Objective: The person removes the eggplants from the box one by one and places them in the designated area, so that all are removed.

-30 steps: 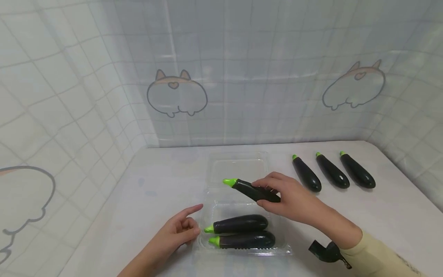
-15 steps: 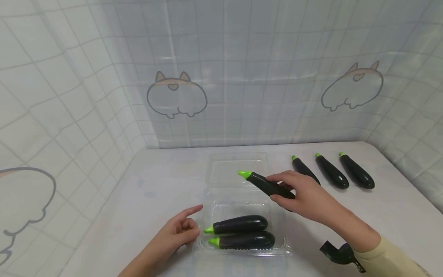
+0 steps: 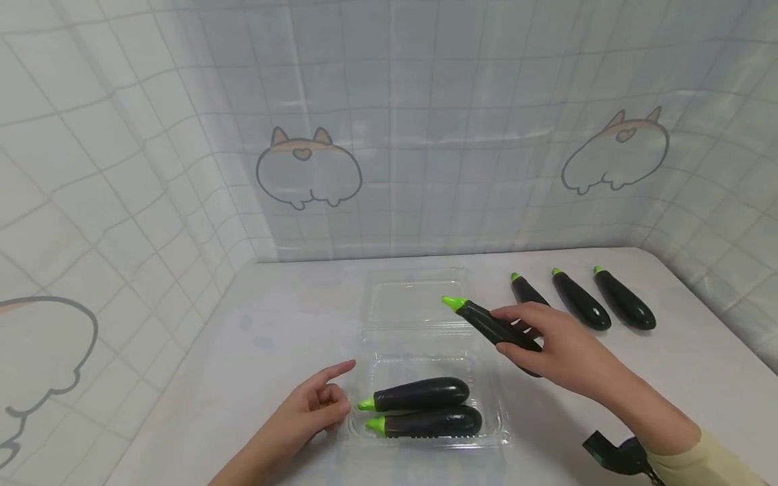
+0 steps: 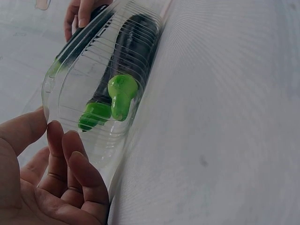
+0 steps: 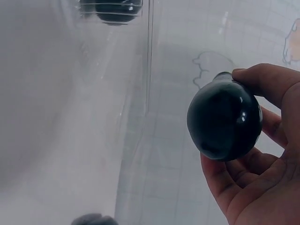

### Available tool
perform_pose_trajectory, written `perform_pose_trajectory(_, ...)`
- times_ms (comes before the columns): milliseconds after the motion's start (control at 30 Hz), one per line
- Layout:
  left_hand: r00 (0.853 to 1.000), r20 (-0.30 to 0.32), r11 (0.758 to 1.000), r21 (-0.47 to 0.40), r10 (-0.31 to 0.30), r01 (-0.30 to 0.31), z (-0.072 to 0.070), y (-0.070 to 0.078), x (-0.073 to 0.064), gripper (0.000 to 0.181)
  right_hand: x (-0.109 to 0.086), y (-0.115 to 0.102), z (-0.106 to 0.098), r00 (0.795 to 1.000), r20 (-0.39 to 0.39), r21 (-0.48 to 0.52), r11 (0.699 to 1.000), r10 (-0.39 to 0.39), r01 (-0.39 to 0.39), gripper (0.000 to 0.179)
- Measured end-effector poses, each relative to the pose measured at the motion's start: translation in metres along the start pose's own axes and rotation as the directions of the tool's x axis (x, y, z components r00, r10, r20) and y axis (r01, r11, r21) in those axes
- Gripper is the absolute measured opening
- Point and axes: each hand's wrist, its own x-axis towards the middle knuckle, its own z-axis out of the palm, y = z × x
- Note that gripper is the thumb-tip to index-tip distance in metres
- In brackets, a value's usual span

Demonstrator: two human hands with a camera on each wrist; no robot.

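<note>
My right hand (image 3: 559,344) grips a dark eggplant (image 3: 489,324) with a green stem, between thumb and fingers. It is held above the table, to the right of a hinged clear plastic container (image 3: 419,364). The right wrist view shows the eggplant's round end (image 5: 225,122) toward the camera. Inside the container two eggplants lie side by side, a rear eggplant (image 3: 425,393) and a front eggplant (image 3: 437,421), stems to the left. At the container's left rim my left hand (image 3: 313,405) pinches the edge with thumb and fingertips (image 4: 55,129); its index finger points forward in the head view.
Three more eggplants lie in a row at the back right: a left one (image 3: 527,290) partly behind my right hand, a middle one (image 3: 580,300) and a right one (image 3: 626,300). The container's lid (image 3: 419,300) lies flipped back on the white table (image 3: 292,310). Patterned curtains surround the table.
My right hand has moved to the right with the eggplant, from over the container to beside it. The left hand and the two eggplants in the container stay in place.
</note>
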Motion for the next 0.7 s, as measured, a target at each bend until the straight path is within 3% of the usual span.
perform_pose_trajectory(200, 0.999, -0.021, 1.000, 0.010, -0.027, 0.028, -0.002, 0.000, 0.001, 0.066, -0.010, 0.008, -0.002, 0.999, -0.052, -0.040, 0.999, 0.004, -0.006, 0.042)
perform_pose_trajectory(433, 0.998, -0.026, 0.999, 0.008, -0.053, 0.053, -0.002, -0.001, 0.002, 0.066, -0.026, 0.019, -0.004, 0.997, -0.075, -0.016, 0.999, 0.035, -0.037, 0.044)
perform_pose_trajectory(700, 0.998, -0.027, 0.998, 0.008, -0.054, 0.054, -0.002, 0.000, 0.003, 0.067, -0.045, 0.026, -0.004, 0.989, -0.076, -0.023, 0.992, 0.126, -0.128, 0.043)
